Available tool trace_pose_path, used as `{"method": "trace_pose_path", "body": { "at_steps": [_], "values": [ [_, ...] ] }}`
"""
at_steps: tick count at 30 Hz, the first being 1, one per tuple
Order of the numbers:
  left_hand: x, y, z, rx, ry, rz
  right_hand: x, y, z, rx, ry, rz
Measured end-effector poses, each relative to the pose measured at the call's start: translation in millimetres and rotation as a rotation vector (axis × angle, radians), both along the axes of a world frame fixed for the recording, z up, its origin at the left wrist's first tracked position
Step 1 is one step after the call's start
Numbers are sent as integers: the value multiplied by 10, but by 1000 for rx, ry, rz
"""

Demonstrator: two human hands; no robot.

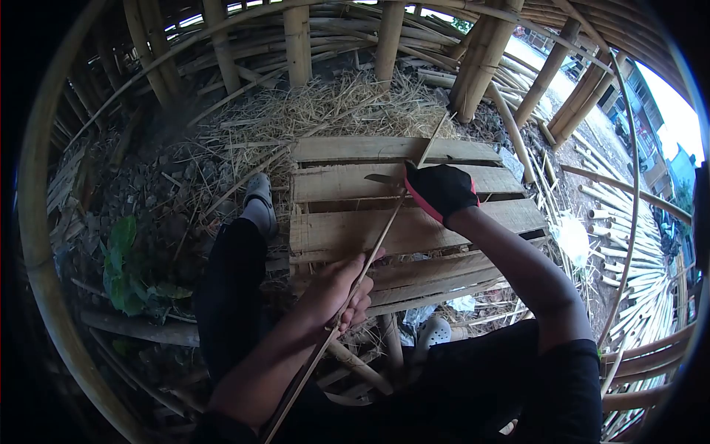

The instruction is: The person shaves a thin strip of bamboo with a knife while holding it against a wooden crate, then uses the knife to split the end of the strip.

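Observation:
A long thin bamboo strip (pixel 387 226) runs on a slant from my lap up over the slatted wooden bench (pixel 336 228). My left hand (pixel 346 290), bare, is closed around the strip near the bench's front left edge. Farther up, my right hand (pixel 442 191) wears a black glove with a pink-red edge and is closed. From its left side sticks out a dark, narrow knife blade (pixel 382 178), lying across the strip. The glove hides the handle and the place where strip and blade meet. Beyond the glove, the strip's far end shows above the back slats.
Straw (pixel 325 111) and debris cover the ground behind the bench. Thick bamboo posts (pixel 484 63) stand at the back. Many cut bamboo poles (pixel 636 296) lie at the right. My shoes (pixel 259 191) are beside and below the bench. A leafy plant (pixel 122 266) grows at left.

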State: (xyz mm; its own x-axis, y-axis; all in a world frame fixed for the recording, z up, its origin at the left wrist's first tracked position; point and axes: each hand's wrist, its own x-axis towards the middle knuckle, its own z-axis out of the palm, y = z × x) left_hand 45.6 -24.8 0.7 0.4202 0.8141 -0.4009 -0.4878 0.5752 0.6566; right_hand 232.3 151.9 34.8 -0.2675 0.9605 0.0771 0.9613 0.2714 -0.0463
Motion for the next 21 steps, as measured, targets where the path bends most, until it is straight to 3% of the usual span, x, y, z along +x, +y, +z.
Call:
{"method": "trace_pose_path", "body": {
  "at_steps": [3,4,11,13,16,19,21],
  "values": [
    [-5,3,7,13,22,-1,35,150,46,-53,-86,3],
    [-3,2,-5,15,20,-2,80,235,-7,-25,22,-58],
    [-34,16,-37,11,-25,-16,55,61,15,-59,-2,-67],
    [-1,17,-20,5,-17,-5,111,164,-93,36,13,-118],
    [-12,15,-26,14,-10,-9,-57,-162,-46,-9,-62,-73],
    [-1,9,-43,11,-14,-20,24,-6,-18,69,-124,48],
    [11,28,-41,26,19,-2,102,168,-109,46,-16,-67]
  ]
}}
